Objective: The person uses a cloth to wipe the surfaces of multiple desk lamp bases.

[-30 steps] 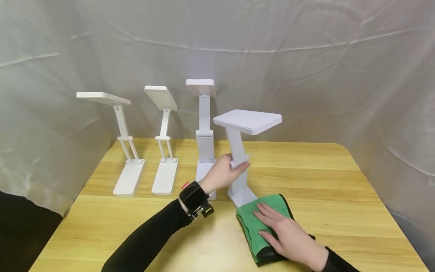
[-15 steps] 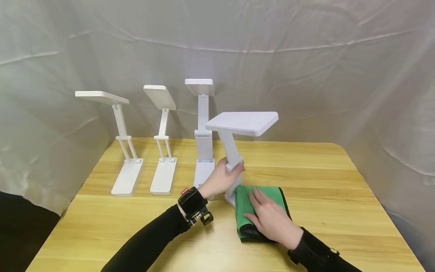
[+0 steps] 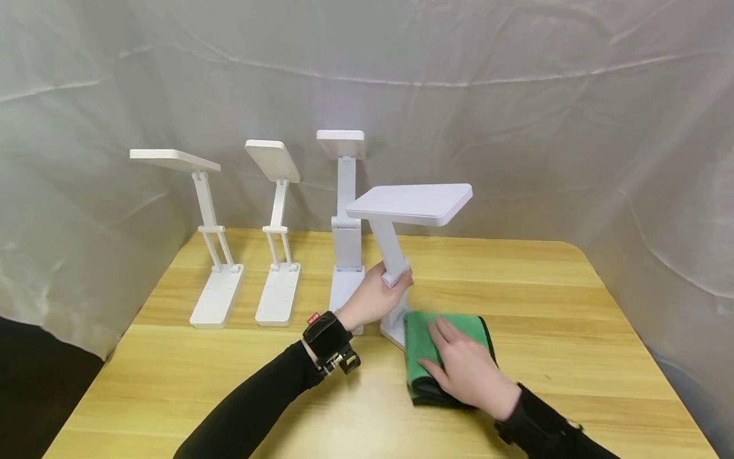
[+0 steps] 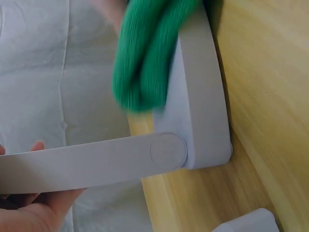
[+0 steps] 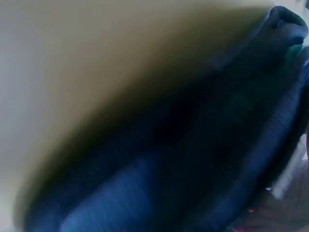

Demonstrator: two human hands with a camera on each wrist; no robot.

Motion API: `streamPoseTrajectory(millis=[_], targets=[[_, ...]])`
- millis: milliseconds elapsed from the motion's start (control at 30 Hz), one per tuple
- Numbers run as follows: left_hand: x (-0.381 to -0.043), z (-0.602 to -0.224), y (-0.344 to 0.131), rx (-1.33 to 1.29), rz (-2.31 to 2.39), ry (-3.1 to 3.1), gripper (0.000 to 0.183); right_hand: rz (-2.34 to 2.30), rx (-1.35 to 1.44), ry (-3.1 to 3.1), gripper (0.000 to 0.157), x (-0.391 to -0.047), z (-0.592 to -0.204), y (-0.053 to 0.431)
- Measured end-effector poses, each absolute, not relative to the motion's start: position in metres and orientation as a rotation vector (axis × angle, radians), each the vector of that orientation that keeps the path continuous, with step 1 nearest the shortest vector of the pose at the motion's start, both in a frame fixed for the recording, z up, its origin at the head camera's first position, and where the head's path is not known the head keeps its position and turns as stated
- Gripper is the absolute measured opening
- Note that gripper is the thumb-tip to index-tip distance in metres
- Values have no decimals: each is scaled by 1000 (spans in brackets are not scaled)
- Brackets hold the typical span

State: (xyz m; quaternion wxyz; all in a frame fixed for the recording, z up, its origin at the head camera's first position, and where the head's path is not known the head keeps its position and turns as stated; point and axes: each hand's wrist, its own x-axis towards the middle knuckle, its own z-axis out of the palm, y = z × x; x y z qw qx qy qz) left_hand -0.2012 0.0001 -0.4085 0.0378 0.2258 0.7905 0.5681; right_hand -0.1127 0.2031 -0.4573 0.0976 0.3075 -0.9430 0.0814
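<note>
A white folding desk lamp [image 3: 413, 203] stands in front of me, its flat head turned to the right. My left hand [image 3: 375, 296] grips its stem around the middle hinge; the left wrist view shows that hand's fingers [image 4: 53, 205] at the stem [image 4: 96, 164]. With straight fingers, my right hand [image 3: 470, 370] presses a folded green cloth [image 3: 420, 350] with black edging over the lamp's base [image 3: 392, 331], most of which it hides. Close up, the cloth [image 4: 145, 67] lies along the base [image 4: 207, 96]. Dark and blurred, the cloth [image 5: 169, 159] fills much of the right wrist view.
More white lamps stand in a row to the left: one at the far left [image 3: 216, 306], one beside it [image 3: 278, 303] and one [image 3: 346, 242] directly behind my left hand. The wooden table [image 3: 562, 331] ends at a grey fabric backdrop [image 3: 516, 127].
My right hand has moved the cloth forward and left onto the lamp's base. The lamp has turned slightly and its stem has shifted left, with my left hand still gripping it.
</note>
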Motion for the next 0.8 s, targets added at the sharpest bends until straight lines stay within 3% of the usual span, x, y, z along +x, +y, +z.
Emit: streamPoseTrajectory(millis=[167, 333, 600, 800], targets=[[-203, -409, 1, 707, 1764, 2391, 28, 196, 1057, -2697, 62, -129, -461, 185], [-203, -407, 0, 710, 1759, 2410, 27, 351, 1185, -2700, 57, -112, -462, 204], [-203, -407, 0, 723, 1687, 2470, 28, 353, 863, -2766, 65, -105, -459, 211], [-202, -408, 0, 725, 1722, 2450, 24, 196, 966, -2693, 60, -121, -463, 180]])
